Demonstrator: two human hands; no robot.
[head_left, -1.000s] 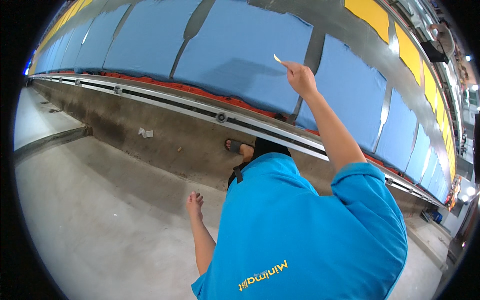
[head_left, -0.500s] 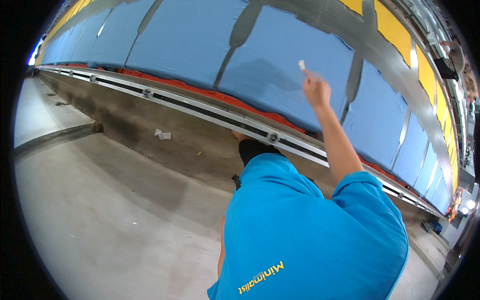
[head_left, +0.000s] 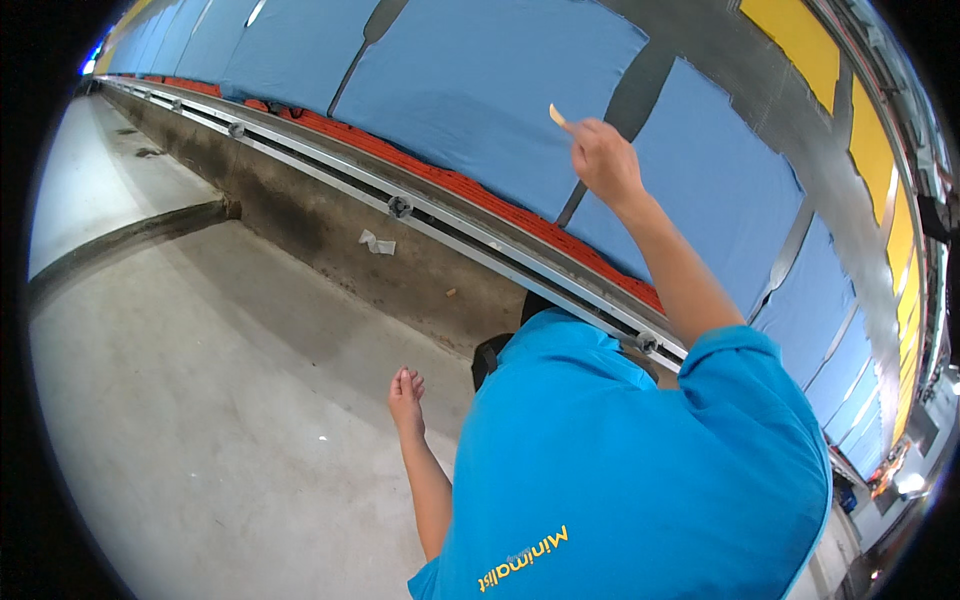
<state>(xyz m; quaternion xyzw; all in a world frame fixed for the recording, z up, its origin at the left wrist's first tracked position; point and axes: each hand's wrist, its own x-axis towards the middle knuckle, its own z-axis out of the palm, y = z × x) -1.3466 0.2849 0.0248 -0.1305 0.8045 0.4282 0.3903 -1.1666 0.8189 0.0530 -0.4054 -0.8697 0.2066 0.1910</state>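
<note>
In the upper middle of the frame, my right hand (head_left: 607, 162) pinches a small pale-yellow strip (head_left: 558, 116) between closed fingertips, above a row of blue cloth pieces (head_left: 470, 95) on a long grey table (head_left: 725, 75); I cannot tell whether it touches them. Low, left of centre, my left hand (head_left: 406, 392) is over the pale floor (head_left: 230, 420), fingers loosely curled; I cannot tell whether they hold anything. Yellow cloth pieces (head_left: 798, 45) line the upper right.
</note>
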